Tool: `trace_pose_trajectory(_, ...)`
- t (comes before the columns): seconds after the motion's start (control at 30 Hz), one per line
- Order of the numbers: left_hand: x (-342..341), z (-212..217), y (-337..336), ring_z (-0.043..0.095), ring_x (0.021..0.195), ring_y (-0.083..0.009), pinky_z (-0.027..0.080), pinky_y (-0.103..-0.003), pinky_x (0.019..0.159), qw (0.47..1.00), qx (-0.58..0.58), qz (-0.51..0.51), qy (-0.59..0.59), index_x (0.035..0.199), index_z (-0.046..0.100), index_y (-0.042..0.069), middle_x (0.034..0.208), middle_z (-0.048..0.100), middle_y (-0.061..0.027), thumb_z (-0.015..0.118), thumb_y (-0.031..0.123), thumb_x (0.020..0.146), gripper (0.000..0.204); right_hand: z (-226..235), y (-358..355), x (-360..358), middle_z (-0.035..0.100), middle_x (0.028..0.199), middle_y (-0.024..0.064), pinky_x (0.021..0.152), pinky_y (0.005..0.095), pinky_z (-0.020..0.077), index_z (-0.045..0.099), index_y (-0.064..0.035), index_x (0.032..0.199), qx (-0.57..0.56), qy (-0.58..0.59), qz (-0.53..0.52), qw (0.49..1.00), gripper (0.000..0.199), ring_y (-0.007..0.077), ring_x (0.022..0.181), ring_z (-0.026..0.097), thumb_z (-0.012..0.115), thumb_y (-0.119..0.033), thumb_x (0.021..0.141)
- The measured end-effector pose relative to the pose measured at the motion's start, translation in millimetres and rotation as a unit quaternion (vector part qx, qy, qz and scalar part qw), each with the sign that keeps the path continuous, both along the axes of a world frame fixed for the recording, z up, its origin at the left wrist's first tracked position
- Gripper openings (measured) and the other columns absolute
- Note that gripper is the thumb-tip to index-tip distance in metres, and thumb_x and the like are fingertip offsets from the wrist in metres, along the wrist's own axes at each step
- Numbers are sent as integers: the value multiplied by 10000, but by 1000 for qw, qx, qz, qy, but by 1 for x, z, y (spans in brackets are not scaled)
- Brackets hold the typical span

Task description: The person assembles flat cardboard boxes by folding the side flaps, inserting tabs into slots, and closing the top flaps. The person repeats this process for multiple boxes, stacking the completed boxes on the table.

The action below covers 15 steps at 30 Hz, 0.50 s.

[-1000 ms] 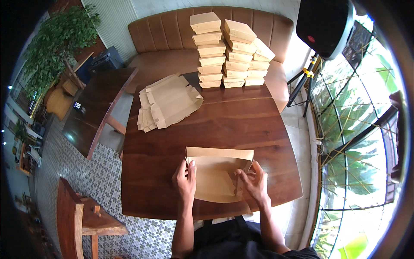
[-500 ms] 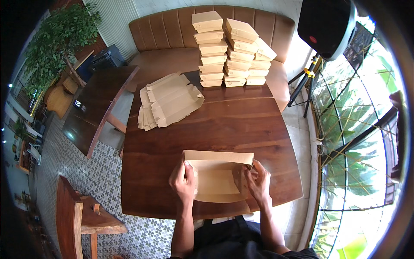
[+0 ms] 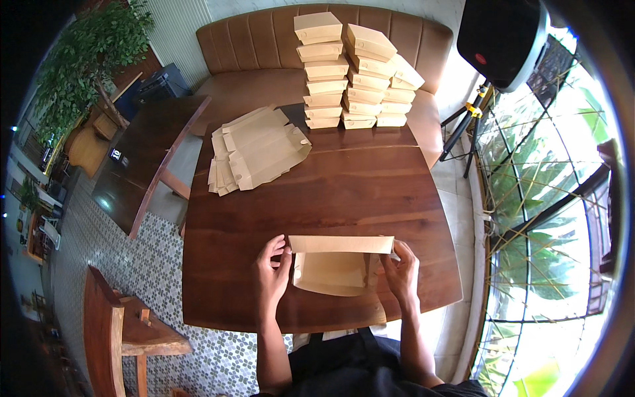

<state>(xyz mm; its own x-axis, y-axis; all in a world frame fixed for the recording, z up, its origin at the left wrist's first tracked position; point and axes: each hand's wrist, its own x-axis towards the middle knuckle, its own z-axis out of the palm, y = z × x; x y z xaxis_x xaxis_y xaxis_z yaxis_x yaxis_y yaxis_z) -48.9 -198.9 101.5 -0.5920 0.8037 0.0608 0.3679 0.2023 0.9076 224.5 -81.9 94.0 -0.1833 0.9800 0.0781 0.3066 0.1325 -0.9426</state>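
Note:
A brown cardboard box (image 3: 331, 272) with its lid raised stands at the near part of the wooden table (image 3: 317, 205). Its folded lid flap (image 3: 340, 244) faces up along the far side. At the left end of that lid, my left hand (image 3: 272, 270) grips the corner with thumb and curled fingers. My right hand (image 3: 401, 271) pinches the right corner, its fingers bent around the edge. Part of the box's right wall is hidden by shadow and the hand. Flat unfolded box blanks (image 3: 261, 149) lie piled at the table's far left.
Several stacks of closed cardboard boxes (image 3: 325, 86) rise at the table's far edge, before a brown bench (image 3: 245, 49). A black speaker (image 3: 499, 43) on a tripod stands at the right by the window. Another table (image 3: 149, 159) and a wooden chair (image 3: 106, 331) are at left.
The box's lid flap has tipped further over the opening. My left hand's fingers have shifted to the lid's outer left corner, and my right hand has moved slightly right.

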Motion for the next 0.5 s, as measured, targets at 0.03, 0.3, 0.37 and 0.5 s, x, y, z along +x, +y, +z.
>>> trace_pose_trajectory(0.03,-3,-2,1,739,1152,-265,620,-374,908,1000,7,-5,-13,1438,624,25,1285,751,-188,633,300,1119,421,0,0,0,750,1211,105,895,346,643,756,-27,1261,-5,2,1,1000,268,191,1102,725,732,-42,994)
trace_pose_trajectory(0.3,-4,-7,5,657,1240,-236,600,-408,958,973,-4,-59,-222,1550,504,51,1336,640,-131,464,580,1142,669,-8,1,-1,780,1072,104,782,331,649,753,5,1240,11,8,-12,1000,264,148,904,754,749,-84,992)
trace_pose_trajectory(0.37,-6,-8,5,637,1297,-245,596,-415,969,969,2,-80,-235,1562,482,39,1367,641,-145,481,575,1138,683,-7,0,-3,785,1002,106,747,325,647,746,18,1218,8,11,-24,1000,247,143,861,756,748,-102,1003)
trace_pose_trajectory(0.5,-7,-10,5,623,1354,-265,596,-425,979,973,24,-145,-178,1559,460,15,1432,636,-177,544,446,1132,612,0,2,-6,780,908,104,713,334,644,727,19,1169,-28,12,-25,999,207,143,837,766,741,-127,1024)
